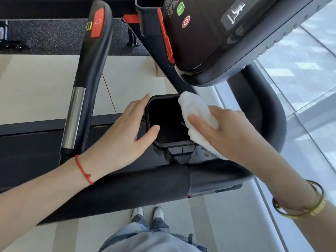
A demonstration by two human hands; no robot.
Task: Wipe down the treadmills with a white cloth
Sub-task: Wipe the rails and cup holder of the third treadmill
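A black treadmill fills the head view, with its console (pixel 203 30) at the top and a square black cup holder (pixel 166 120) in the middle. My right hand (pixel 229 131) grips a bunched white cloth (pixel 197 113) and presses it on the cup holder's right rim. My left hand (pixel 123 135) rests flat on the holder's left rim, fingers apart, thumb hooked over the near edge. It holds nothing. A padded black handlebar (pixel 127 190) crosses below both wrists.
A side handrail (pixel 85 84) with a red button and a chrome section rises at left. A second cup holder (pixel 149 17) sits at the top. Pale floor and my shoes (pixel 148 213) lie below the bar. A glass wall is on the right.
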